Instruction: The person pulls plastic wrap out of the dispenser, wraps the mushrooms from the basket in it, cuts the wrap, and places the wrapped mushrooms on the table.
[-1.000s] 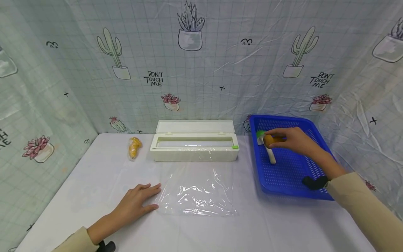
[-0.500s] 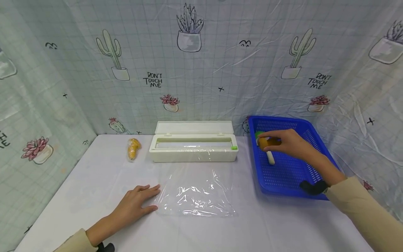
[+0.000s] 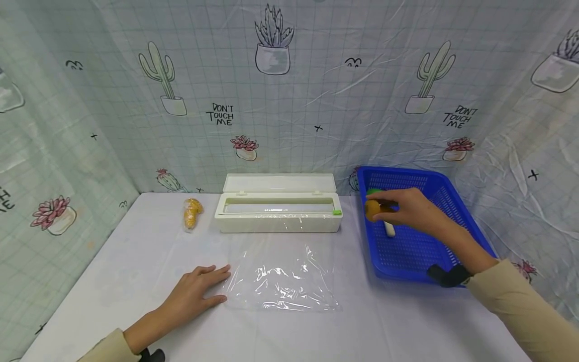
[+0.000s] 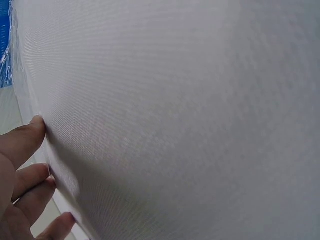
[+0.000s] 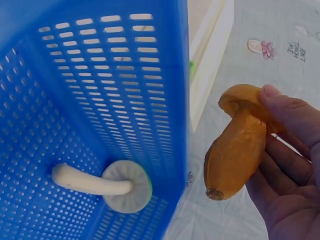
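Note:
A brown-orange mushroom [image 5: 235,150] is pinched by its cap between the thumb and fingers of my right hand [image 3: 411,208], over the left side of the blue basket [image 3: 407,269]. Inside that basket lies a second mushroom [image 5: 90,182] with a long white stem and a green-edged cap. My left hand [image 3: 194,291] rests on the table with fingers extended, its fingertips at the left edge of a sheet of clear plastic wrap [image 3: 282,281]. The wrap runs forward from a white wrap dispenser [image 3: 278,223], whose lid stands up at the back.
At the back left of the white table [image 3: 135,271] lies a yellow mushroom-shaped thing [image 3: 192,213] in clear wrap. A green slider [image 3: 336,212] sits at the dispenser's right end. A curtain [image 3: 280,100] with cactus prints hangs behind and at both sides.
My right hand has moved slightly left with the brown-orange mushroom, from over the green-edged one toward the basket's left rim. My left hand and the wrap have stayed in place.

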Demonstrator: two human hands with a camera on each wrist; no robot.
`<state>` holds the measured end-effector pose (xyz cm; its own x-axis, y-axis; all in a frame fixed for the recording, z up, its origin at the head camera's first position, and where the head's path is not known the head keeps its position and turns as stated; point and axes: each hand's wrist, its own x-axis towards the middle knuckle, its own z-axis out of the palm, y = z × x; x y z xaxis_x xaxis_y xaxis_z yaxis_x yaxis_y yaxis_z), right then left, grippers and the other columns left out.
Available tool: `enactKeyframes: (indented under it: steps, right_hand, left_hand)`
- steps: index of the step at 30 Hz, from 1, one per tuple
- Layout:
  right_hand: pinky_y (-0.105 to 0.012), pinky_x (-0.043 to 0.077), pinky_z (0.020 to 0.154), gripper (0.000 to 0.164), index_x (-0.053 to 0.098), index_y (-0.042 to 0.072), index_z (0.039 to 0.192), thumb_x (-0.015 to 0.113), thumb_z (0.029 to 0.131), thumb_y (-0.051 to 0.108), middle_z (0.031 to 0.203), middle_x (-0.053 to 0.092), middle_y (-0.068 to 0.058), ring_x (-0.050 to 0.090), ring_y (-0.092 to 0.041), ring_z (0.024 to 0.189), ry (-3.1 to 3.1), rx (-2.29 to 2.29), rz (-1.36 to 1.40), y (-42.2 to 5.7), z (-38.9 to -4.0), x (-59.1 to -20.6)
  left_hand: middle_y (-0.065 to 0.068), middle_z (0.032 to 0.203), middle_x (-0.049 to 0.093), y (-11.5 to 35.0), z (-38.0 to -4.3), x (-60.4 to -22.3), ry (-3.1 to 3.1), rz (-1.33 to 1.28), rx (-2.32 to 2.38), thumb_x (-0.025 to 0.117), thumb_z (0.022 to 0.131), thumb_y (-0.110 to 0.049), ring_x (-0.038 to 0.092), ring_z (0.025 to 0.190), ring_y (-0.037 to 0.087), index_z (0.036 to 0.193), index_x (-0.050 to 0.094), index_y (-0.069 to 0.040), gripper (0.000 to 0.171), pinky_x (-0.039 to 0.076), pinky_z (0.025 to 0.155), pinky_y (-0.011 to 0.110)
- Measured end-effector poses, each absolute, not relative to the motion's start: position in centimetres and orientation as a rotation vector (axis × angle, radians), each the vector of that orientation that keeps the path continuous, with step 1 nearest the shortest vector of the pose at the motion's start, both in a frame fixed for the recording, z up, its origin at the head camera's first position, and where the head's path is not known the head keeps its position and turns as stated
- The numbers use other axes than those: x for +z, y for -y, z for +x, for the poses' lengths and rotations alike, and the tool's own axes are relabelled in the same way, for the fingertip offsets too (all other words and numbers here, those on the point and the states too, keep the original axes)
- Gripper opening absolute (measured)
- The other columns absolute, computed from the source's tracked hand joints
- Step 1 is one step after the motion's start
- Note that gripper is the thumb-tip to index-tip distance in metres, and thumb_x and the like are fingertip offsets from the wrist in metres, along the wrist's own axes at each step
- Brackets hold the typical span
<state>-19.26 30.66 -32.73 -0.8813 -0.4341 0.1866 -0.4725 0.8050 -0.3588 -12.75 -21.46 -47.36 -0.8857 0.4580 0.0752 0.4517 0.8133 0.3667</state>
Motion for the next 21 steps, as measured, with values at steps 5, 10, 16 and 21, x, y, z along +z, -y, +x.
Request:
enactKeyframes:
  steps: [5,10,16,21]
  right_hand:
    - [-0.029,0.055,0.070,0.047,0.070,0.007,0.129,0.082,0.088,0.026,0.103,0.074,-0.005,0.063,-0.016,0.084,2.929,0.624,0.690,-30.3,-19.2,-32.7]
    - [-0.031,0.056,0.070,0.048,0.071,0.009,0.129,0.083,0.087,0.030,0.102,0.075,-0.005,0.067,-0.016,0.085,2.963,0.659,0.673,-29.9,-18.8,-32.6]
    - [-0.032,0.057,0.071,0.047,0.071,0.010,0.129,0.083,0.087,0.028,0.101,0.075,-0.002,0.068,-0.015,0.086,2.956,0.655,0.736,-29.4,-18.5,-32.5]
    - [-0.028,0.054,0.068,0.047,0.071,0.012,0.129,0.083,0.087,0.026,0.101,0.074,-0.001,0.062,-0.014,0.082,2.961,0.636,0.727,-29.1,-18.1,-32.3]
  left_hand:
    - [0.000,0.144,0.060,21.4,-12.7,-47.3,-2.989,0.770,0.597,0.084,0.082,-0.032,0.056,0.128,0.036,0.133,0.068,-0.011,0.057,0.047,0.093,0.062]
    - [0.001,0.142,0.062,21.3,-12.7,-47.2,-3.009,0.792,0.590,0.085,0.082,-0.032,0.058,0.126,0.037,0.132,0.069,-0.011,0.057,0.048,0.091,0.063]
    - [0.001,0.143,0.061,21.2,-12.7,-47.1,-2.993,0.752,0.583,0.085,0.081,-0.032,0.057,0.126,0.038,0.132,0.069,-0.011,0.057,0.047,0.093,0.064]
    - [0.001,0.142,0.062,21.2,-12.7,-47.0,-3.002,0.761,0.579,0.085,0.081,-0.032,0.057,0.126,0.037,0.132,0.069,-0.012,0.057,0.048,0.092,0.063]
